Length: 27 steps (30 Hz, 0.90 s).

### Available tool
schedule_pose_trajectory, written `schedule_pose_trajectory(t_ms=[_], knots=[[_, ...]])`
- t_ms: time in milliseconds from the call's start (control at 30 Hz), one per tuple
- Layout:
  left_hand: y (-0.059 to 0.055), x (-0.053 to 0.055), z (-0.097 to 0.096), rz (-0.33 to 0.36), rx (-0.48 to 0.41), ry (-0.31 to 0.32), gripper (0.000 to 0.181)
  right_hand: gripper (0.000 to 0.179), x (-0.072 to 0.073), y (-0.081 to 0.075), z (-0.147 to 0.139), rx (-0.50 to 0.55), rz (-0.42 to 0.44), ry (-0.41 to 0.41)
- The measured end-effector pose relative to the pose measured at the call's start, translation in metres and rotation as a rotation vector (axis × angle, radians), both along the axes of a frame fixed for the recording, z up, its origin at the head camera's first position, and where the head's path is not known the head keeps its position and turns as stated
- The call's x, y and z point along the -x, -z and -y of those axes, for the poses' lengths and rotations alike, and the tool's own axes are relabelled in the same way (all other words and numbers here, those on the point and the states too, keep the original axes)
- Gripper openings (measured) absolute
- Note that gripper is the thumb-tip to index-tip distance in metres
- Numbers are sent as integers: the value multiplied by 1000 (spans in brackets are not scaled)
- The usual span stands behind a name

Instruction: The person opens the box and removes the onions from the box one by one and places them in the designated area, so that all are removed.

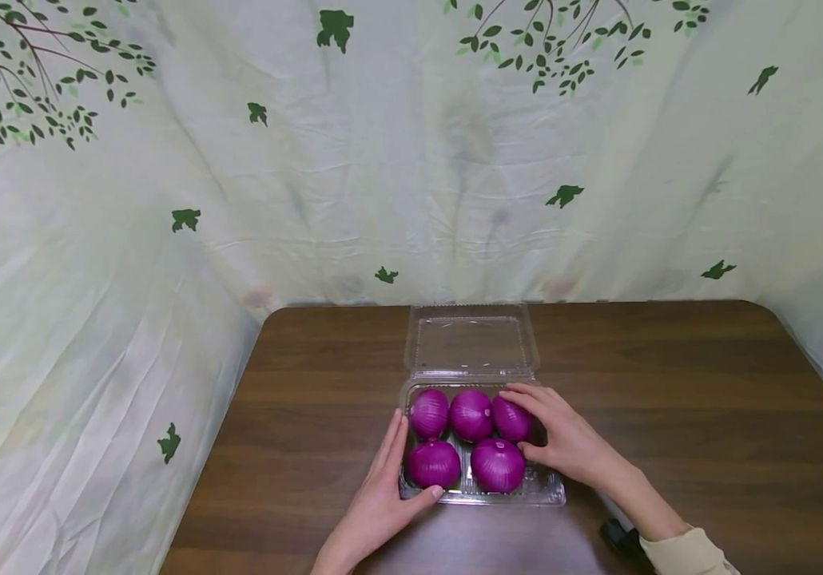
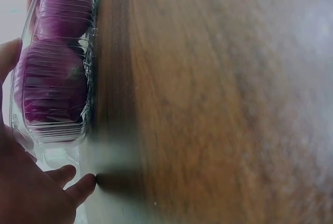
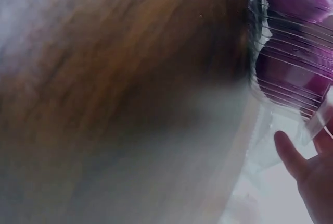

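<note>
Several purple-red onions point(image 1: 498, 465) sit in two rows in a clear plastic clamshell container point(image 1: 483, 499) on the table. My right hand point(image 1: 562, 431) holds the back right onion point(image 1: 510, 419), fingers over its far side and thumb at its near side. Straight fingers of my left hand point(image 1: 383, 487) lie along the container's left wall, its thumb at the front rim. Through the ribbed wall in the left wrist view, two onions point(image 2: 54, 81) show beside the left hand point(image 2: 31, 182). In the right wrist view the right hand point(image 3: 317, 177) is only partly in frame.
The container's clear lid point(image 1: 472, 343) lies folded back toward the table's far edge. A dark object point(image 1: 622, 537) lies near the right forearm. The brown wooden table point(image 1: 670, 399) meets a pale curtain point(image 1: 411, 160) with leaf prints behind it.
</note>
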<state>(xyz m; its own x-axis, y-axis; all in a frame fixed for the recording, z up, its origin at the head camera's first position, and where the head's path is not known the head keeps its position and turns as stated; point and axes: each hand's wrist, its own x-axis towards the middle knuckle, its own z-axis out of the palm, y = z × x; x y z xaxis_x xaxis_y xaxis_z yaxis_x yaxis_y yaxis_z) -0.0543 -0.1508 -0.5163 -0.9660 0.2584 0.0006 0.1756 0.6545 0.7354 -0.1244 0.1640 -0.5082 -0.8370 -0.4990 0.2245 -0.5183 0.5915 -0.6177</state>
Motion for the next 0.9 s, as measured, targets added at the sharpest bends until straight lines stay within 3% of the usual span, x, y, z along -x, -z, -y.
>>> schedule_pose_trajectory(t_ms=[267, 667, 900], knots=[[-1, 1, 0, -6, 2, -5, 106, 79, 0, -7, 4, -63, 67, 7], [1, 0, -1, -3, 10, -7, 106, 76, 0, -5, 4, -50, 32, 18], [0, 0, 0, -3, 2, -7, 106, 76, -2, -3, 3, 15, -6, 28]])
